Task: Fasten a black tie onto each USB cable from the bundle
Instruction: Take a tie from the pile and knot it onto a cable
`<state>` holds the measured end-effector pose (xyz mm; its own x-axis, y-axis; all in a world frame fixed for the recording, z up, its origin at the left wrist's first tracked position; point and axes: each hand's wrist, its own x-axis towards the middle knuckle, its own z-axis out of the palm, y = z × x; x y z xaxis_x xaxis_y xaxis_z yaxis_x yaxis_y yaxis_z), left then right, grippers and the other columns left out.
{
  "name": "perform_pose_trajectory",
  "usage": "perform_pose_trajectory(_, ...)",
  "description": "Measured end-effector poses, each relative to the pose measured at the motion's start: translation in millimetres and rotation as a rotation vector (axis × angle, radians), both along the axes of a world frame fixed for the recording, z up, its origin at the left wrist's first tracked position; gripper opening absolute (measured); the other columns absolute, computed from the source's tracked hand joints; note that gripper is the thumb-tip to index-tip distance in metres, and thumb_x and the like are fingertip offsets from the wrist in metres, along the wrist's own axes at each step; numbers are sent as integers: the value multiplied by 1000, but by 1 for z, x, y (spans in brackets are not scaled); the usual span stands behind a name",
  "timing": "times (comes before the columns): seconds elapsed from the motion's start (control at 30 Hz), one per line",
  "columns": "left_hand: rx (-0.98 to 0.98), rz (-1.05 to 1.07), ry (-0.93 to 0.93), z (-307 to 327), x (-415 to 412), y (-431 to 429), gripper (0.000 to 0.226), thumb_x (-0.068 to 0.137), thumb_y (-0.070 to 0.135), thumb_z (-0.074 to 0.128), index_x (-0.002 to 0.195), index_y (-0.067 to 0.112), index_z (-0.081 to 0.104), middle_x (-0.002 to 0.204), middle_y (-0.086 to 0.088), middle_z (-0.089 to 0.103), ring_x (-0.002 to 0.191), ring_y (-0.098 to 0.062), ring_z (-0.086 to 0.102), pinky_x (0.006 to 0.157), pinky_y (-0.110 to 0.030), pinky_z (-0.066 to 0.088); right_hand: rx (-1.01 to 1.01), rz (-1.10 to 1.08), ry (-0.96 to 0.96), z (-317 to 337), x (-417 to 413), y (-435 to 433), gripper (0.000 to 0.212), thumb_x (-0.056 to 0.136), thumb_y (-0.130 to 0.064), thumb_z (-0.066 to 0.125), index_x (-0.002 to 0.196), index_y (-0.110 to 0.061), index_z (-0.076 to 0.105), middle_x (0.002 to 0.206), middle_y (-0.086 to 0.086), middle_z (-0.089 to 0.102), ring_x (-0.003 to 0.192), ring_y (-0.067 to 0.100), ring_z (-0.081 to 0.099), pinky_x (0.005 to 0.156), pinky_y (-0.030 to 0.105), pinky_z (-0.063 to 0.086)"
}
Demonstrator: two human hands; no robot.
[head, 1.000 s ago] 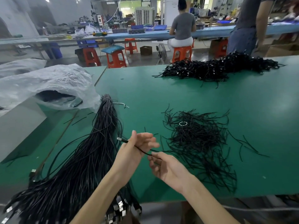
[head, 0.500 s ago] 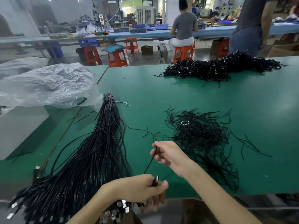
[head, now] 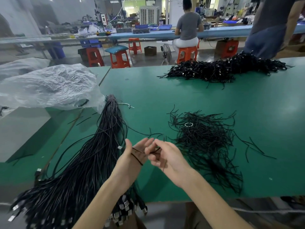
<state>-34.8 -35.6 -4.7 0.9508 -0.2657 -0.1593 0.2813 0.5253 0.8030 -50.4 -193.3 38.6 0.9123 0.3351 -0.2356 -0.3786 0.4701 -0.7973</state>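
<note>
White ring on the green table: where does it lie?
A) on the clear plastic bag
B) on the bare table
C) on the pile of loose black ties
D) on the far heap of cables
C: the white ring sits on top of the pile of loose black ties, near that pile's far side.

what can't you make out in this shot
Head view:
Thin black strand pinched by the right hand: motion blur, tie or cable unclear.
Long bundle of black USB cables: plug ends blurred, partly cut by the bottom edge.
Crumpled clear plastic bag: contents veiled by its film.
Far heap of black cables: ties too small to see.
</note>
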Motion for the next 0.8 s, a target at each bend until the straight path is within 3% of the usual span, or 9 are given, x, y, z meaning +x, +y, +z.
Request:
perform_pose_trajectory(0.1, -335, 161, 30, 13, 8, 4, 61, 110, 46, 24, 142, 4, 54, 140, -10, 64, 129, -19, 62, 107, -34, 45, 257, -97, 314, -28, -4, 8, 22, 108, -13, 46, 89, -6, 53, 83, 21, 69, 53, 15, 53, 42, 21, 41)
perform_pose_trajectory(0.17, -550, 177, 82, 22, 8, 9, 49, 110, 38, 36, 121, 5, 70, 110, -1, 75, 91, -9, 73, 82, -23, 56, 372, -140, 447, -45, -4, 7, 21, 109, -13, 45, 88, -8, 50, 79, 18, 66, 50, 13, 51, 38, 20, 39)
perform_pose_trajectory(0.2, -552, 121, 78, 25, 6, 13, 44, 109, 37, 41, 104, 9, 75, 87, 7, 71, 63, -4, 63, 62, -18, 51, 400, -153, 482, -50, -2, 4, 22, 109, -14, 45, 88, -9, 49, 76, 15, 63, 49, 12, 49, 37, 20, 37)
perform_pose_trajectory(0.27, -358, -108, -5, 30, -4, 19, 43, 109, 41, 46, 80, 16, 66, 58, 10, 49, 39, -5, 32, 43, -18, 32, 402, -151, 504, -56, 4, -3, 25, 109, -17, 43, 85, -11, 48, 70, 7, 56, 46, 10, 44, 34, 19, 32)
perform_pose_trajectory(0.37, 432, -450, -276, 29, -18, 25, 64, 106, 61, 36, 75, 14, 65, 49, 5, 46, 36, -10, 32, 40, -23, 26, 263, -92, 442, -50, 13, -10, 34, 108, -27, 46, 76, -16, 48, 63, -2, 47, 45, 7, 38, 39, 16, 24)
perform_pose_trajectory(0.47, 852, -604, -334, 19, -23, 18, 72, 105, 65, 27, 98, 13, 76, 76, -7, 75, 50, -19, 64, 47, -27, 46, 68, -12, 319, -35, 16, -10, 41, 104, -37, 55, 66, -23, 49, 61, -5, 43, 49, 7, 34, 46, 17, 20)
perform_pose_trajectory(0.57, 921, -383, -299, 0, -23, 14, 60, 103, 57, 29, 117, 19, 73, 107, 1, 79, 93, -21, 77, 88, -43, 60, 61, 21, 225, -20, 14, -9, 41, 104, -33, 56, 66, -22, 45, 60, -4, 43, 50, 8, 33, 37, 18, 25)
perform_pose_trajectory(0.67, 742, -171, -240, -16, -17, 21, 56, 100, 58, 30, 136, 28, 61, 130, 13, 70, 126, -9, 63, 115, -36, 44, 210, -5, 232, -13, 9, -7, 39, 106, -27, 51, 68, -20, 44, 62, -1, 43, 50, 9, 35, 37, 20, 28)
perform_pose_trajectory(0.8, 276, -2, -68, -15, -6, 14, 69, 100, 61, 27, 144, 16, 53, 152, -2, 55, 137, -13, 54, 116, -35, 36, 441, 30, 303, -20, -1, 8, 43, 108, -28, 47, 67, -16, 46, 64, 0, 40, 51, 10, 34, 39, 20, 28)
